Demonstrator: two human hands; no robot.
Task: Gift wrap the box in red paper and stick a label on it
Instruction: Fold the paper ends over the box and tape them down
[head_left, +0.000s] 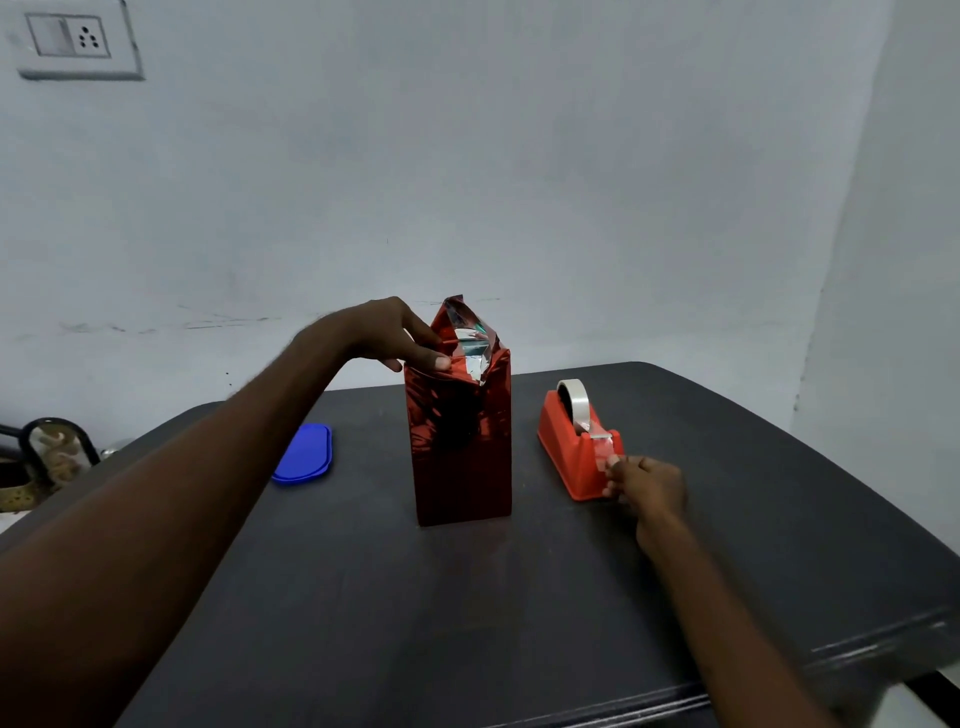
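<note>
Glossy red foil paper (460, 441) – silvery inside, matt dark table (467, 597), shiny plastic dispenser (569, 452), perhaps plastic blue lid (304, 454)

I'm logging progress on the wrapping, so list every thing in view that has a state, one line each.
Box: upright on the table, sides wrapped in red paper.
Top flaps: unsealed, silver inside showing.
Left hand: pinches the top flaps.
Right hand: pinches the tape end.
Tape dispenser: loaded with a roll, tape end being drawn.
Blue lid: lying flat, untouched.
</note>
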